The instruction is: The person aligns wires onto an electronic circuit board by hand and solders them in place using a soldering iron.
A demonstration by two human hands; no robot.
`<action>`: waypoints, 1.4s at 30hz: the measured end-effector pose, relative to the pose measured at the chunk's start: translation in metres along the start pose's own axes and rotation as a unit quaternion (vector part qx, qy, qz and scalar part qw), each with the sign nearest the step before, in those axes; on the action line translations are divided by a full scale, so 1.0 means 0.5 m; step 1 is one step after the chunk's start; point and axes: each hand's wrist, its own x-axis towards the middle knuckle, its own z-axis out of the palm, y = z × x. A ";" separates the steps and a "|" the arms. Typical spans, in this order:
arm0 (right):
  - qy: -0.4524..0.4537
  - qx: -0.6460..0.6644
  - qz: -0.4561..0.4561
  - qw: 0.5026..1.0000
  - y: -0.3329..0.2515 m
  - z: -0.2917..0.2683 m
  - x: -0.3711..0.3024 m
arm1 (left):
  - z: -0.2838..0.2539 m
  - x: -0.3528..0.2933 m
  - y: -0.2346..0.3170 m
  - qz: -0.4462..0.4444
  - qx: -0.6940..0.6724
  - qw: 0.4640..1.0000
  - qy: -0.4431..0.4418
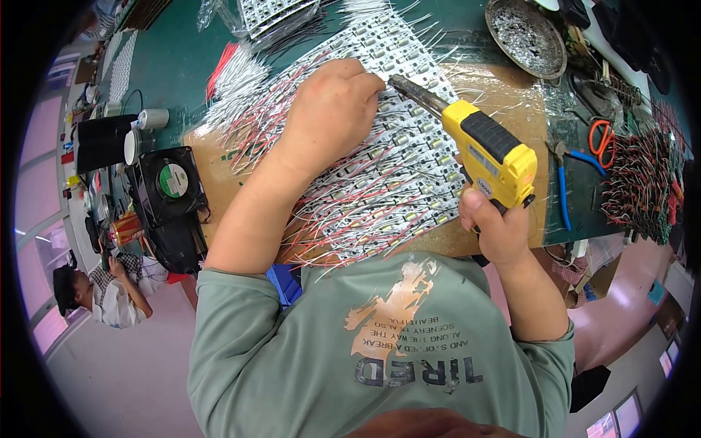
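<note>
My right hand (496, 228) is wrapped round the grip of a yellow and black soldering gun (491, 150). The gun's dark tip points up and to the left, just right of my left fingertips. Over a panel of white circuit boards (431, 179) is my left hand (332, 106), its fingers pressed together; whatever they pinch is hidden. Rows of small parts cover the panel, and many thin red and white wires (343, 219) fan out from it to the left. The panel lies on a brown board (537, 139) on the green table.
A round metal pan (527, 40) holds silvery scraps at the back right. Blue-handled pliers (563, 193), red-handled scissors (602, 142) and a heap of wired boards (642, 182) lie right. Left are a black fan (173, 180), loose white wires (241, 77) and a seated person (109, 288).
</note>
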 end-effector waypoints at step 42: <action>-0.059 0.103 -0.039 0.992 0.020 -0.026 -0.031 | -0.019 -0.001 0.008 -0.011 0.017 0.999 -0.027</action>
